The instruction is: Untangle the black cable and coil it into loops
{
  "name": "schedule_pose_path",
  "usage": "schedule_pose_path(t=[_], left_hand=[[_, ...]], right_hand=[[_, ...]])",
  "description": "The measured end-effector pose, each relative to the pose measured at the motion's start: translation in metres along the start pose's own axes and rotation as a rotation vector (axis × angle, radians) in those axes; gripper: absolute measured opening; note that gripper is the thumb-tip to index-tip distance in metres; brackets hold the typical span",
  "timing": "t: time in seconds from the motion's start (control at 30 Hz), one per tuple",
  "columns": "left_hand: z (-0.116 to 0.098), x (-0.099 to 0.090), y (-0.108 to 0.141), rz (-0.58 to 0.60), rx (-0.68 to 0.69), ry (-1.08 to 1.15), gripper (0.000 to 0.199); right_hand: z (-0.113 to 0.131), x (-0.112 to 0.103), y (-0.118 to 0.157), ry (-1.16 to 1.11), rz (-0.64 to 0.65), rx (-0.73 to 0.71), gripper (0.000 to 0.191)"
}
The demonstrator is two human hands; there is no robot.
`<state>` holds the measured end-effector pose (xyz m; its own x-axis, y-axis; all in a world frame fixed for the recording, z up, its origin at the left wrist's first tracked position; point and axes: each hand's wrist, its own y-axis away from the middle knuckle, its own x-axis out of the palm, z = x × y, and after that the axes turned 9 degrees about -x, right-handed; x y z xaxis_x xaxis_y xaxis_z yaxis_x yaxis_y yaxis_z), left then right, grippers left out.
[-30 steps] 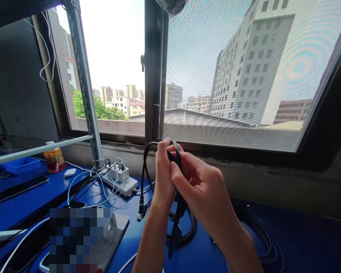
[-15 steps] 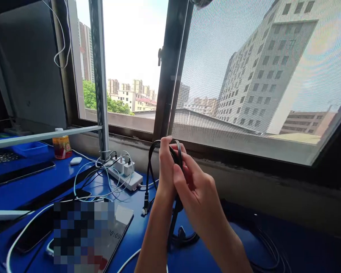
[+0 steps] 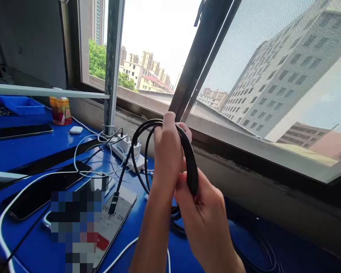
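Observation:
A looped black cable [image 3: 191,159] is held up in front of the window by both hands. My left hand [image 3: 170,148] is closed around the top of the loops, its thumb upward. Lower on the right, my right hand [image 3: 206,206] pinches the bundled strands between thumb and fingers. A free end of the cable with a rectangular black plug [image 3: 113,203] hangs to the left, in front of a phone. More black cable [image 3: 177,223] lies on the blue table behind my wrists.
Several phones [image 3: 122,220] lie at the left among white and black charging wires. A white power strip [image 3: 127,151] with adapters stands by the wall. A metal shelf post [image 3: 112,68] rises beside the window. Further coils of black cable [image 3: 258,242] lie at the right.
The cable loops have spread wider to the left, and the plug end has swung left over the phone. My right hand has moved down along the bundle. The camera view has tilted.

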<state>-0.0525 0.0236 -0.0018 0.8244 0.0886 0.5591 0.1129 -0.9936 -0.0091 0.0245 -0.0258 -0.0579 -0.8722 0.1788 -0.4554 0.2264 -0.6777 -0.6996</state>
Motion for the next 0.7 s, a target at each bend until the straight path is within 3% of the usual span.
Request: schedule_pose_path(t=[0.13, 0.33, 0.43, 0.5, 0.57, 0.63, 0.7], left_hand=[[0.016, 0.008, -0.007, 0.069, 0.066, -0.226, 0.053], [0.026, 0.013, -0.009, 0.240, 0.038, -0.470, 0.063], [0.022, 0.015, 0.000, 0.144, 0.137, -0.608, 0.061], [0.020, 0.015, 0.005, 0.006, 0.271, -0.691, 0.055], [0.019, 0.015, 0.007, -0.046, 0.412, -0.720, 0.044], [0.020, 0.015, 0.008, 0.055, 0.503, -0.688, 0.032], [0.024, 0.017, 0.008, 0.196, 0.541, -0.669, 0.037]], right_hand=[[-0.005, -0.016, -0.006, 0.074, -0.082, 0.049, 0.030], [-0.010, -0.033, -0.013, 0.158, -0.221, 0.118, 0.028], [-0.011, -0.045, -0.015, 0.176, -0.272, 0.153, 0.031], [-0.011, -0.054, -0.016, 0.148, -0.306, 0.187, 0.034], [-0.008, -0.063, -0.015, 0.082, -0.353, 0.213, 0.037], [-0.003, -0.070, -0.013, 0.043, -0.420, 0.204, 0.037], [0.003, -0.075, -0.009, 0.056, -0.442, 0.131, 0.032]])
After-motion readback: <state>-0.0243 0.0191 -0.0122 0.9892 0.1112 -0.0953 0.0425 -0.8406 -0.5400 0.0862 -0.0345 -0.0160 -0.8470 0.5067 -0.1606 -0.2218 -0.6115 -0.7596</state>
